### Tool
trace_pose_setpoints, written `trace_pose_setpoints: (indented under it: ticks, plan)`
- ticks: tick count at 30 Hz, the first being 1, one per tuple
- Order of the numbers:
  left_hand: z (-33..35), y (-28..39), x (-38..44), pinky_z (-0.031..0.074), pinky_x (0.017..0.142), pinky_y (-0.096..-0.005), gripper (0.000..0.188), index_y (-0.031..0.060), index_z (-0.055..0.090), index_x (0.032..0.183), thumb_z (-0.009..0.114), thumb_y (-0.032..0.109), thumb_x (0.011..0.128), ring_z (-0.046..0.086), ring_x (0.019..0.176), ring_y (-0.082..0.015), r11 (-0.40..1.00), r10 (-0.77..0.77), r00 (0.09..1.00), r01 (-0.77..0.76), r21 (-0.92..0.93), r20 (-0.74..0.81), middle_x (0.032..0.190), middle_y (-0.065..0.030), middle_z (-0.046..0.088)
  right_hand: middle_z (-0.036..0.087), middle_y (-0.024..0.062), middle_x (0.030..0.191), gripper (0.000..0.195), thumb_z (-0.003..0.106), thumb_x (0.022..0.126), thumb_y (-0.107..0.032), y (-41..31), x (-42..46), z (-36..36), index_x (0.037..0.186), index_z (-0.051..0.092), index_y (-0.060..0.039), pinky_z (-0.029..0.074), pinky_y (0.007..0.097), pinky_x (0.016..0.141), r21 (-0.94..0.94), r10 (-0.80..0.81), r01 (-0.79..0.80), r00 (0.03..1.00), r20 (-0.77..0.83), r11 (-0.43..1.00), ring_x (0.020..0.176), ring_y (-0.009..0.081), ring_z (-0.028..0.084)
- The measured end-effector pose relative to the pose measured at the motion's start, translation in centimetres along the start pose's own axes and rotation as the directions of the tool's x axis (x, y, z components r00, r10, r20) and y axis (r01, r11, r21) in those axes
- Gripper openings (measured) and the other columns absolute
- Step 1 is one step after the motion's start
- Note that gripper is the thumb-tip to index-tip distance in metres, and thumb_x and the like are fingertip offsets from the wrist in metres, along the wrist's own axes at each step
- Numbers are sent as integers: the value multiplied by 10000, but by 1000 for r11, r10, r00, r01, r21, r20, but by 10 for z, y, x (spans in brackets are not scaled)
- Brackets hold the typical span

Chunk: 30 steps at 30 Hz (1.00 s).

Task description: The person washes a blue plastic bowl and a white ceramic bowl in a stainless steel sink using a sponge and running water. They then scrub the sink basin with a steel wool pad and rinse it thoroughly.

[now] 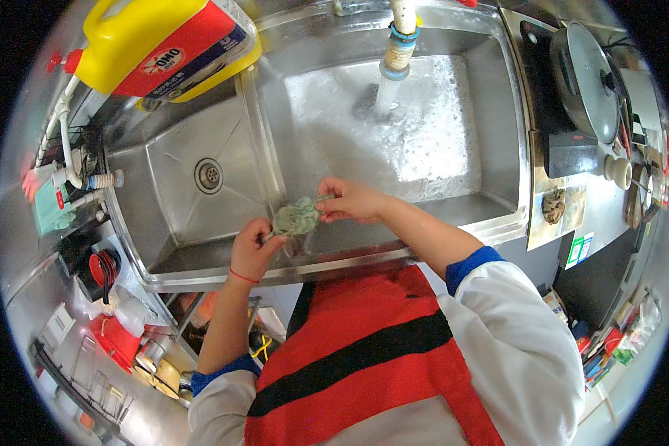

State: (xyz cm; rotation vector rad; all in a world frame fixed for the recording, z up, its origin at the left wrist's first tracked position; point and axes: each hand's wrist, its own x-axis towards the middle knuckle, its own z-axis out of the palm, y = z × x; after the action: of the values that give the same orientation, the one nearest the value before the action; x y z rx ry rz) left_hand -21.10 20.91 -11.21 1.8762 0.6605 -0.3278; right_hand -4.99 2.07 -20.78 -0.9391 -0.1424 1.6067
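My left hand (255, 249) and my right hand (350, 200) each grip one side of a bunched pale green cloth (295, 218). They hold it over the near end of the divider in a double-bowl stainless steel sink (265, 139). Water runs from a faucet spout (397, 53) with a blue-ringed sleeve into the right bowl (368, 150), where suds float. The left bowl (184, 195) shows its drain strainer (208, 175). A dark, blurred shape lies under the stream.
A large yellow OMO detergent jug (167, 50) stands at the upper left. Right of the sink are a lidded pan (591, 83), a crumpled brown cloth (553, 206) and a small pale pot (619, 171). Pipes (64, 134) run along the left. Red ladles (103, 268) lie at lower left.
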Motion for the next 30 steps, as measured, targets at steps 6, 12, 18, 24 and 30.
trace_pose_setpoints:
  ticks: [6, 12, 18, 24, 30]
  plan:
    - [-5, -1, -27, 371, 612, -232, 338, 80, 338, 685, 665, 68, 770, 415, 667, -85, 993, -104, 995, 104, -60, 4, 682, 12, 433, 616, 133, 963, 329, 613, 833, -263, -17, 21, -78, 1059, 554, -31, 482, 311, 766, -680, -379, -119, 755, -535, 723, 917, 224, 584]
    - [15, -38, -52, 380, 574, -249, 263, 52, 429, 695, 661, 126, 794, 435, 636, -109, 987, -160, 959, 153, -46, -235, 643, -13, 445, 460, 207, 1247, 491, 445, 890, -331, -24, 100, -161, 1227, 443, 26, 384, 415, 949, -824, -749, -537, 469, -468, 179, 1123, 337, 471]
    - [20, -52, -59, 424, 616, -361, 173, 55, 587, 723, 671, 202, 760, 548, 705, -276, 905, -95, 993, 115, 410, -68, 742, -97, 552, 287, 130, 1427, 505, 396, 871, -169, 33, 51, -114, 1351, 323, -28, 268, 395, 1054, -925, -221, 62, 963, 154, -375, 1306, 261, 296]
    - [37, -23, -52, 413, 670, -426, 216, 75, 609, 700, 674, 278, 729, 530, 741, -315, 765, 198, 962, -272, 585, 188, 766, -98, 556, 284, 126, 1432, 502, 396, 877, -166, 34, 66, -105, 1351, 318, -21, 209, 387, 1085, -968, -281, -109, 959, -43, -225, 1320, 247, 275]
    - [38, -27, -58, 409, 690, -433, 414, 84, 555, 823, 727, 421, 657, 523, 816, -300, 799, 60, 998, -63, 599, 25, 852, -98, 537, 451, 141, 1257, 349, 506, 820, -174, 38, 7, -115, 1154, 510, -74, 384, 410, 951, -999, -277, 17, 960, 26, -34, 1151, 303, 446]
